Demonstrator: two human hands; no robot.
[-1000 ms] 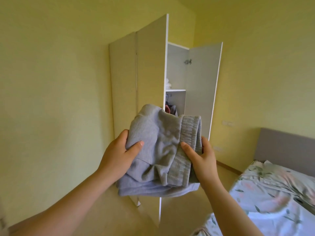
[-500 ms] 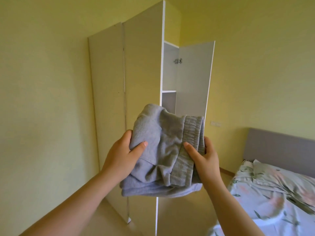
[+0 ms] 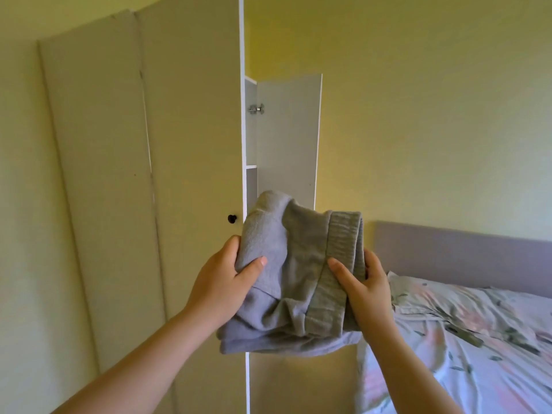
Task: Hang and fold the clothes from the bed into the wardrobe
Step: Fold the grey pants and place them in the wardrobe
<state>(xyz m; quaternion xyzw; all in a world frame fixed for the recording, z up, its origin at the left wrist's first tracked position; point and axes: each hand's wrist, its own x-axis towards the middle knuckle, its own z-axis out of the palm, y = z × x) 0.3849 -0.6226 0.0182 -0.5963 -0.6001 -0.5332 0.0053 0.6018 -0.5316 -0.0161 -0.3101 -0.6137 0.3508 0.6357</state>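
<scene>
A folded grey garment (image 3: 294, 282) with a ribbed waistband is held up at chest height in front of me. My left hand (image 3: 225, 282) grips its left side with the thumb on top. My right hand (image 3: 363, 283) grips the ribbed band on the right. Behind it stands the tall white wardrobe (image 3: 191, 144), seen almost edge-on. Its far door (image 3: 288, 135) is swung open and only a thin strip of the inside with a shelf (image 3: 251, 167) shows. The bed (image 3: 466, 333) with floral bedding lies at the lower right.
The near wardrobe door carries a small black knob (image 3: 231, 218). A grey headboard (image 3: 460, 255) runs along the yellow wall behind the bed. A second wardrobe panel (image 3: 95, 174) fills the left of the view.
I have come closer to the wardrobe and more to its side, so its inside is now almost hidden. The grey garment stays in both hands, held the same way.
</scene>
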